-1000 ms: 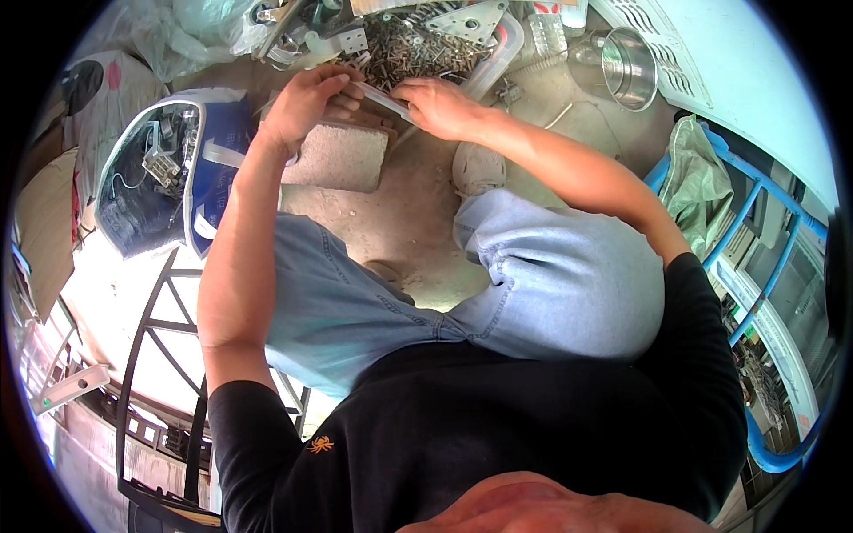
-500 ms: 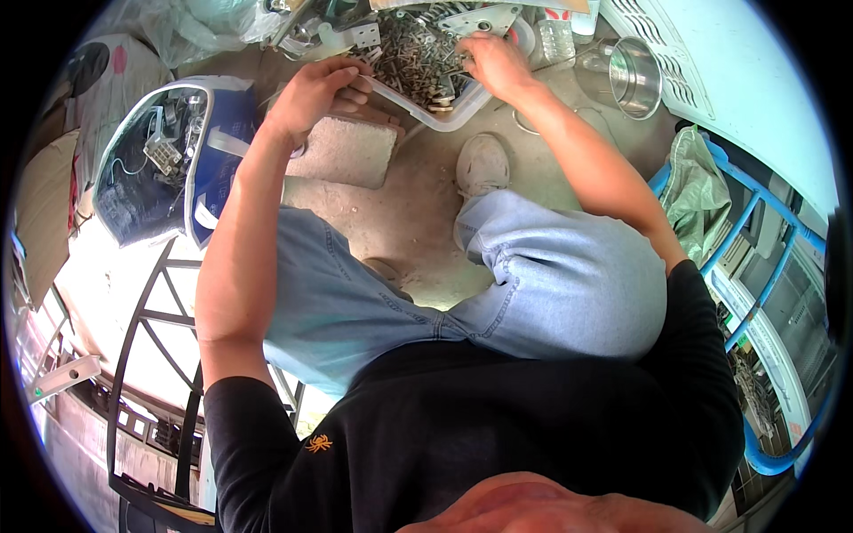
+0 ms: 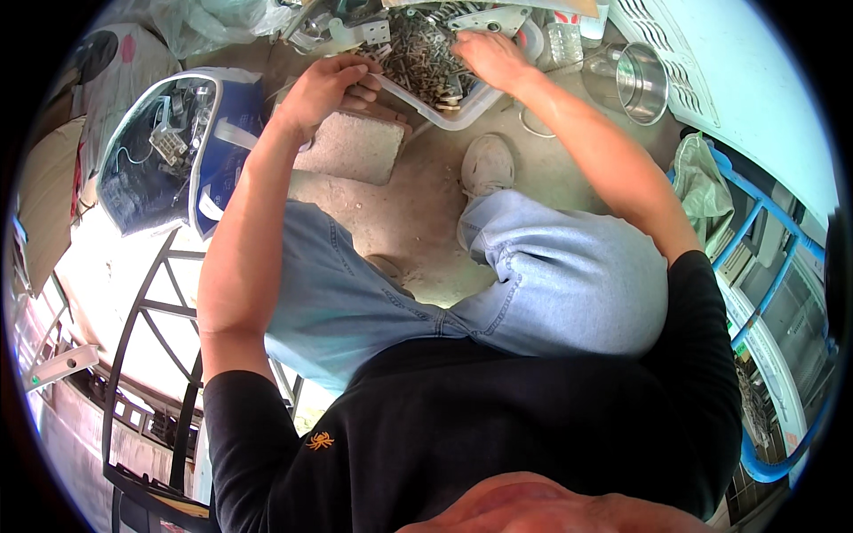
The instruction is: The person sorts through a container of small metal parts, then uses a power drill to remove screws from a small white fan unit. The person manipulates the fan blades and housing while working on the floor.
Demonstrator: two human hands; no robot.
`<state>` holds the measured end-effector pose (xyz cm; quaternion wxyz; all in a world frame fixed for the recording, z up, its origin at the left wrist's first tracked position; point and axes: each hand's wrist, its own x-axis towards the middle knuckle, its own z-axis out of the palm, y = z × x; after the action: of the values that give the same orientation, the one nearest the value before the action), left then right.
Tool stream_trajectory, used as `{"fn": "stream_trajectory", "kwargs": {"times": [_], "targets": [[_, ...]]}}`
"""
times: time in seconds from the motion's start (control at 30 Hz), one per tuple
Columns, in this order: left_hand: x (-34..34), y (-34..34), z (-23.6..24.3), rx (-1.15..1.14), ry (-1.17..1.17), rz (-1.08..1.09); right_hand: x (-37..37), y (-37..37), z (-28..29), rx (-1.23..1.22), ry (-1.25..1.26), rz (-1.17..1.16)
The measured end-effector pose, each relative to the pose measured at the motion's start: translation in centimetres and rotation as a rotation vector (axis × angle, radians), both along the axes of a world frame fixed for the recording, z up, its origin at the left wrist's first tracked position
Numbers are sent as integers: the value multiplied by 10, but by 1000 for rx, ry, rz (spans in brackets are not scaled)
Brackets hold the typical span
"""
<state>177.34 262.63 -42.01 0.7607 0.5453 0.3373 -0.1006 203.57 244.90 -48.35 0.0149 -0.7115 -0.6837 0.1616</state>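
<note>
A clear plastic bin (image 3: 451, 120) full of screws and small metal parts (image 3: 426, 67) stands on the floor in front of me. At its left side, my left hand (image 3: 333, 89) is closed with curled fingers on the bin's rim. My right hand (image 3: 493, 60) reaches in over the right side, fingers drawn together and bent down among the screws. Whatever lies under those fingertips is too small and hidden to name. Just beyond the right hand is a flat metal bracket (image 3: 491, 19). A pale block (image 3: 351, 147) lies below my left hand.
To the left stands a blue bag (image 3: 233, 147) holding metal parts. A metal pot (image 3: 641, 83) and clear bottle (image 3: 564, 43) are at the right, near a white panel (image 3: 737, 80). A blue tubular frame (image 3: 755, 209) stands beside my right arm, and a black metal rack (image 3: 169, 306) beside my left.
My right hand has shifted slightly left over the screws, its fingers reaching a little farther out. My left hand keeps its place at the bin's rim. The whole view has tilted slightly.
</note>
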Motion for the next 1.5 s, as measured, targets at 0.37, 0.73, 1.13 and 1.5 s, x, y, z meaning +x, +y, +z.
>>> {"fn": "stream_trajectory", "kwargs": {"times": [0.37, 0.73, 1.13, 1.5], "targets": [[0, 0, 3, 17, -1, -20, 1, -1, -14, -1, -19, -57], [-2, 2, 3, 10, -5, -20, -5, 2, -13, 52, -85, 6], [-2, 2, 1, 12, -8, -25, 4, -1, -8, 15, 54, -41], [-4, 4, -1, 17, -8, -25, 4, 5, -6, 15, 63, 77]]}}
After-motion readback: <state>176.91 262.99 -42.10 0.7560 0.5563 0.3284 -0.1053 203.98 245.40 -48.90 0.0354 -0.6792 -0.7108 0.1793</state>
